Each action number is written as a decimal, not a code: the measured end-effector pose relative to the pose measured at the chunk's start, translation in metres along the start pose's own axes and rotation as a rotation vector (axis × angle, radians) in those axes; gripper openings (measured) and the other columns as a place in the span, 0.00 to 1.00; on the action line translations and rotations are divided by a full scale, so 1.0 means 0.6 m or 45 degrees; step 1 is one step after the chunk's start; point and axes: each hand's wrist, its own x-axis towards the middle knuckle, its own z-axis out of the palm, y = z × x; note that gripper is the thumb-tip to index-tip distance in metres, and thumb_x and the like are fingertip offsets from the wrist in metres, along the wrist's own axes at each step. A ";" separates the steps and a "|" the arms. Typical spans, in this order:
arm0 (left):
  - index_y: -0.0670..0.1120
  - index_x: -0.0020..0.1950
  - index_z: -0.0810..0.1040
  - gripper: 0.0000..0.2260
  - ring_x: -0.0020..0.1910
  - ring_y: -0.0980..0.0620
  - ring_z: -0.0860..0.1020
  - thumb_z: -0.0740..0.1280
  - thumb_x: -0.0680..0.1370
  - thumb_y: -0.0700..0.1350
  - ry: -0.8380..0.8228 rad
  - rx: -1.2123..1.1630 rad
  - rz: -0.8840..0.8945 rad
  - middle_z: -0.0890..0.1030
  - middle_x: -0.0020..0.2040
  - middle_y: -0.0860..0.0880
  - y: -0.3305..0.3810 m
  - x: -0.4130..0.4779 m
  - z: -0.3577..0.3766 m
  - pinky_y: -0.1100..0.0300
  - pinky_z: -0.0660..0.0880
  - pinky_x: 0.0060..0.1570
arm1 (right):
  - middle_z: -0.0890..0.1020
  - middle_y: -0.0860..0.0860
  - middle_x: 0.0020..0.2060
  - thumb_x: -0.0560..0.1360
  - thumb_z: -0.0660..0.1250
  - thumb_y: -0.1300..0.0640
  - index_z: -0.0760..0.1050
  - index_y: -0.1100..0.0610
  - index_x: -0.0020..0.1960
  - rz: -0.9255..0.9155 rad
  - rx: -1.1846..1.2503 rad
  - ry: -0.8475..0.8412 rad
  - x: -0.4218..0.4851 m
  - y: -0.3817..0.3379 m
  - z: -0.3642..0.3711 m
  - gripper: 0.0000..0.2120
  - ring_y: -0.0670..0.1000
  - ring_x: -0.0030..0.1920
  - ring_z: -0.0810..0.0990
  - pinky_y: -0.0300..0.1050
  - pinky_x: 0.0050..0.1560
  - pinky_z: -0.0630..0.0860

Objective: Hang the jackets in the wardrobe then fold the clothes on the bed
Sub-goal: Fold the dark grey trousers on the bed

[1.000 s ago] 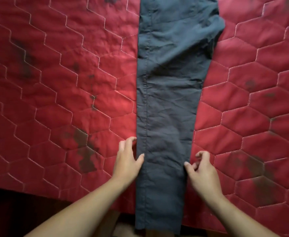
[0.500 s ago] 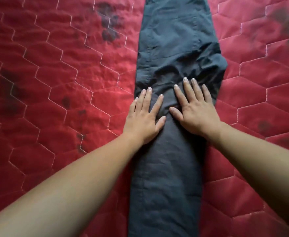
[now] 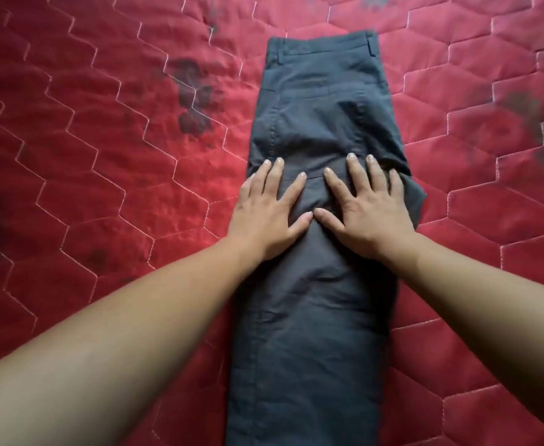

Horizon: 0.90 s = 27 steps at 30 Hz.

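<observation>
Dark grey-blue cotton trousers (image 3: 322, 101) lie lengthwise on the bed, folded leg over leg. The waistband (image 3: 322, 46) is at the far end, and the legs run toward me and out past the bottom edge. Both palms are flat on the seat area. My left hand (image 3: 270, 210) has its fingers straight and spread and presses at the left edge. My right hand (image 3: 370, 214) is spread the same way just beside it, thumbs almost touching. Neither hand grips anything.

Likely step: smoothing before the cross fold.

Risks:
- The bunched seat corner (image 3: 409, 188) pokes out right of my little finger and may fold in as a lump if not flattened.
- Pushing too hard could slide the top leg off the lower one, so the edges stop matching.
- The hems are out of view, so I can't tell if they line up.

Around the trousers is a red quilted bedspread with pale hexagon stitching (image 3: 103, 156). It has dark blotches (image 3: 193, 91) left of the trousers and more at far right. Only my own forearms, lying over the lower legs, are in the way. No jackets or wardrobe are in view.
</observation>
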 end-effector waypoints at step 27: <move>0.55 0.82 0.53 0.33 0.81 0.41 0.43 0.47 0.78 0.64 0.187 0.139 -0.061 0.48 0.83 0.45 -0.030 0.262 -0.019 0.38 0.42 0.77 | 0.44 0.52 0.82 0.76 0.39 0.27 0.46 0.41 0.81 0.199 0.105 0.187 0.239 0.063 -0.007 0.38 0.56 0.81 0.40 0.67 0.77 0.42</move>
